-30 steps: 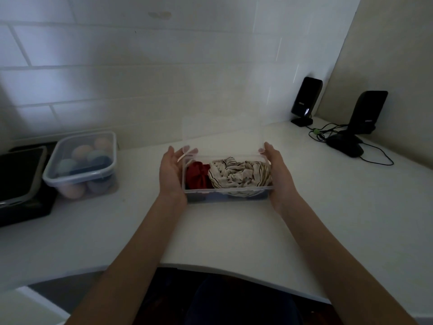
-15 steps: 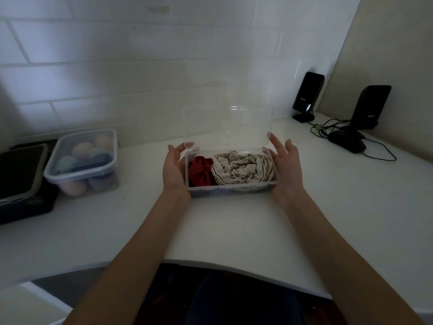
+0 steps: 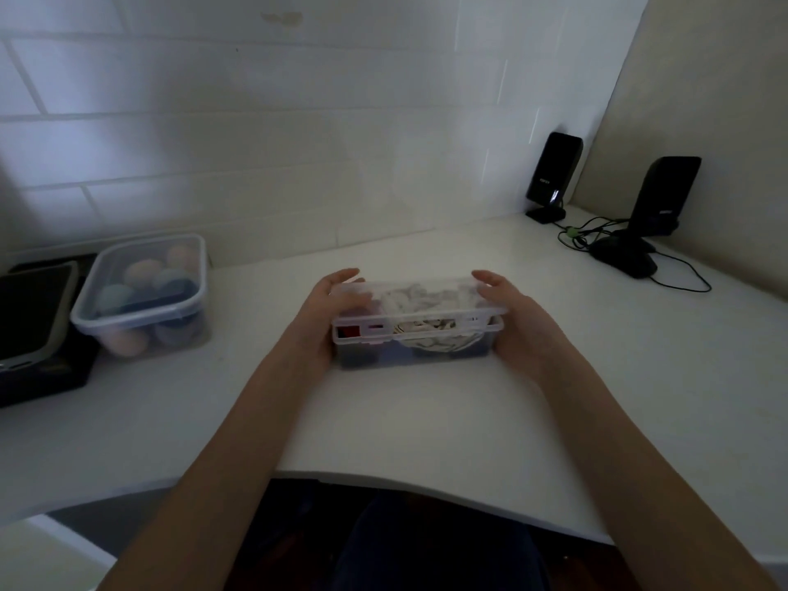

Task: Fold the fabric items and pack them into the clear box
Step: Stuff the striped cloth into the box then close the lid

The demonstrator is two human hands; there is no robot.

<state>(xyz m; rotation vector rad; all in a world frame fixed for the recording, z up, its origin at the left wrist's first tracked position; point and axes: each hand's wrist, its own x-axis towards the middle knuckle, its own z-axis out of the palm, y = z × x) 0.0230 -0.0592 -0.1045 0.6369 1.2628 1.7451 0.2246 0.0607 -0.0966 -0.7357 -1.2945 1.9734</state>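
Note:
The clear box [image 3: 415, 357] stands on the white desk, straight ahead of me. Its hinged clear lid [image 3: 426, 292] lies almost flat over it, with a thin gap at the front. Through the plastic I see a striped cream fabric [image 3: 430, 334] in the middle and right part. A red fabric [image 3: 350, 331] sits at the left end. My left hand [image 3: 317, 319] grips the lid's left end, fingers curled over it. My right hand [image 3: 518, 322] grips the right end the same way.
A lidded plastic container [image 3: 140, 292] with several pastel balls stands at the left, next to a dark tray [image 3: 34, 317]. Two black speakers [image 3: 552, 172] [image 3: 665, 194] with cables [image 3: 597, 236] stand in the back right corner. The desk's curved front edge [image 3: 383, 484] is near my lap.
The lid stood upright behind the box; both hands have swung it forward and down, and it now lies almost flat over the fabrics. The box has stayed in place.

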